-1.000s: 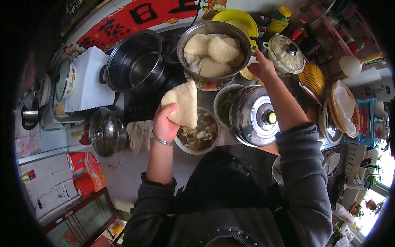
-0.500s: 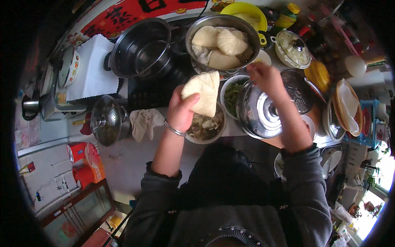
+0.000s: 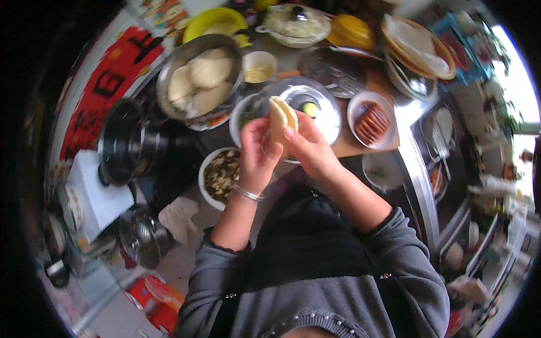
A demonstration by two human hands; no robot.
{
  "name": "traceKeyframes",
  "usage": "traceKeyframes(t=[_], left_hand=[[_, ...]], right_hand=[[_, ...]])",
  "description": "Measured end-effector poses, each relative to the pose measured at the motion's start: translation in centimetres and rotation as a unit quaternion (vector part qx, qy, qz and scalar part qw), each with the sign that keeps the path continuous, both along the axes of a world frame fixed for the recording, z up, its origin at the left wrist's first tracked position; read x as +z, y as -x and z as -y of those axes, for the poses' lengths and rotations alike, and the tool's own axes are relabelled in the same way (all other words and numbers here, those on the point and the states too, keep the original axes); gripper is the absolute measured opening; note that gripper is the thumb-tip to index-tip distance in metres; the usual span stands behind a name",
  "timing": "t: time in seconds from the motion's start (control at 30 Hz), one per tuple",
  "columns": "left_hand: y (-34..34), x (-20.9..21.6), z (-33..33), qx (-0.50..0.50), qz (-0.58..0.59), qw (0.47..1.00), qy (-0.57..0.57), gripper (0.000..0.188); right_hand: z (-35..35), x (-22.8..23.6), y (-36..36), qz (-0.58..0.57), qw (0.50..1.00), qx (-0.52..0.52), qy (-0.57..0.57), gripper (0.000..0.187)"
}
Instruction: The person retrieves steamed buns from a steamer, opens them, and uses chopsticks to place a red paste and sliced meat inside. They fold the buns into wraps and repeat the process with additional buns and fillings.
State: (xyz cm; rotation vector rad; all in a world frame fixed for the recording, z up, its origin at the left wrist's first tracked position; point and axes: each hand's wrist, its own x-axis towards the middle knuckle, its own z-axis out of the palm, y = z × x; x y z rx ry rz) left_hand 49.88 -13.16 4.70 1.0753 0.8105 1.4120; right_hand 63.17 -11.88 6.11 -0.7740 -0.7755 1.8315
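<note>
Both my hands hold one pale folded steamed bun (image 3: pixel 279 127) in front of me. Its fold faces up, with a narrow gap between the two layers. My left hand (image 3: pixel 259 149) grips one side; its wrist wears a silver bangle. My right hand (image 3: pixel 311 145) pinches the other side, thumb on the near layer. Beyond the hands lies a shiny metal lid (image 3: pixel 327 121), partly hidden by them, with a small pale green round thing (image 3: pixel 310 109) showing on it. To the left, a steel pot (image 3: pixel 163 93) holds several more buns (image 3: pixel 211 69).
A bowl of chopped dark-and-white filling (image 3: pixel 221 179) stands left of my hands. On the right is a plate of reddish-brown sausages (image 3: pixel 372 123). Shredded yellow food fills a small bowl (image 3: pixel 259 67). A black pot (image 3: pixel 127 141) and a cloth (image 3: pixel 179 218) lie farther left.
My view has turned right. My right hand has come from beside the steel pot to the bun, and both hands now hold it, with its layers parted at the edge.
</note>
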Motion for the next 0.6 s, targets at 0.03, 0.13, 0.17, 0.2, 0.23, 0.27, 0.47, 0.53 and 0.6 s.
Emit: traceKeyframes(t=[0.03, 0.13, 0.17, 0.2, 0.23, 0.27, 0.47, 0.53, 0.6], left_hand=[[-1.3, -0.2, 0.0, -0.014, 0.029, 0.999, -0.007, 0.075], [-4.5, -0.3, 0.3, -0.034, 0.013, 0.999, 0.005, 0.074], [-5.5, -0.2, 0.4, -0.056, 0.047, 0.996, 0.054, 0.065], [-6.5, -0.1, 0.6, -0.077, 0.102, 0.985, 0.112, 0.067], [-7.3, 0.0, 0.7, -0.090, 0.148, 0.968, 0.179, 0.069], [-7.9, 0.2, 0.9, -0.140, 0.182, 0.957, 0.179, 0.073], [-11.1, -1.2, 0.0, -0.361, 0.346, 0.792, 0.351, 0.095], [-13.2, -2.2, -0.3, -0.399, 0.290, 0.776, 0.393, 0.092], [-15.8, -2.9, -0.5, -0.456, 0.248, 0.755, 0.400, 0.091]], right_hand=[[0.5, -0.4, -0.7, 0.030, 0.998, -0.043, -0.032, 0.064], [2.3, -1.0, -3.3, 0.074, 0.991, -0.096, -0.063, 0.052], [3.0, -0.9, -4.3, 0.138, 0.982, -0.118, -0.046, 0.046], [3.5, -0.8, -5.0, 0.224, 0.952, -0.187, -0.093, 0.042], [3.9, -0.6, -5.6, 0.304, 0.914, -0.250, -0.096, 0.038], [4.3, -0.2, -6.8, 0.242, 0.926, -0.273, -0.094, 0.034], [7.6, 2.8, -16.1, 0.078, 0.977, -0.197, 0.020, 0.030], [8.6, 3.1, -18.9, 0.169, 0.973, -0.155, 0.012, 0.029], [9.5, 2.9, -22.1, 0.194, 0.971, -0.136, 0.001, 0.030]])
